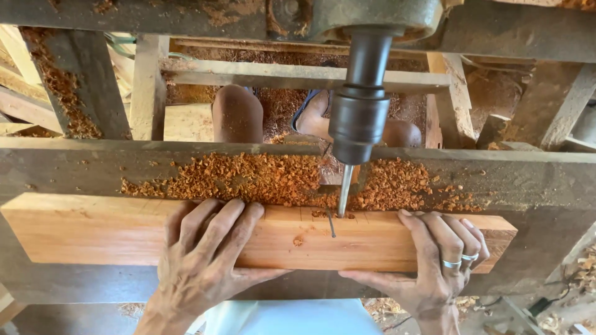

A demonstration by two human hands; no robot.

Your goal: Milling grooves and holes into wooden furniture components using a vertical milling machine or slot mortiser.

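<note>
View from above of a drilling machine at work on a reddish wooden plank (124, 229) that lies lengthwise across the grey machine table (546, 186). The left hand (208, 254) rests on top of the plank, fingers spread wide over its upper face and thumb hooked under the near edge, pressing it down. The right hand (437, 263), with two rings on its fingers, grips the plank near its right end, fingers curled over the far edge and thumb along the near side. Between the two hands the thin drill bit (344, 189), held in a dark chuck (359, 121), meets the plank's far edge beside pencil marks. A band of orange wood shavings (248, 177) lies on the table just behind the plank. Under the machine, a person's bare knees (238, 115) show
</note>
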